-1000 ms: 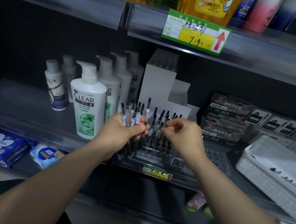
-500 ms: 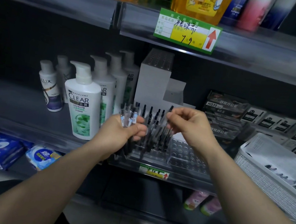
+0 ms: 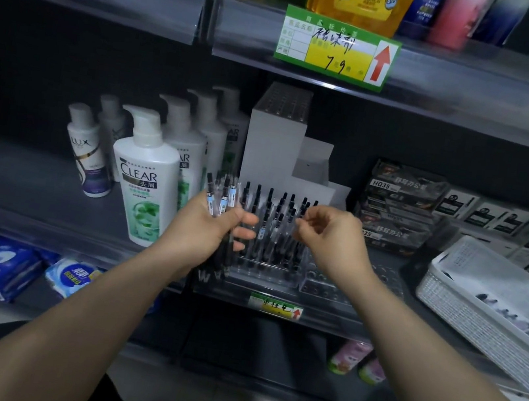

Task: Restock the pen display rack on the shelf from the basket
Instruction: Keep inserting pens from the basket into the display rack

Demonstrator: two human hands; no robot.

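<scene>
The left hand (image 3: 207, 226) is wrapped around a bundle of pens (image 3: 222, 193), their clicker ends fanning upward above the fist, just in front of the clear pen display rack (image 3: 266, 266); the right hand (image 3: 330, 238) hovers beside it over the rack's filled rows, fingers loosely curled and pinched toward the pen tops, though whether they grip one I cannot tell; the rack sits on the middle shelf (image 3: 14, 195), its left holes full of upright pens and its right holes bare; the white basket (image 3: 467, 312) stands to the right, near the shelf edge; a CLEAR shampoo bottle (image 3: 145, 181) stands just left of the hands.
</scene>
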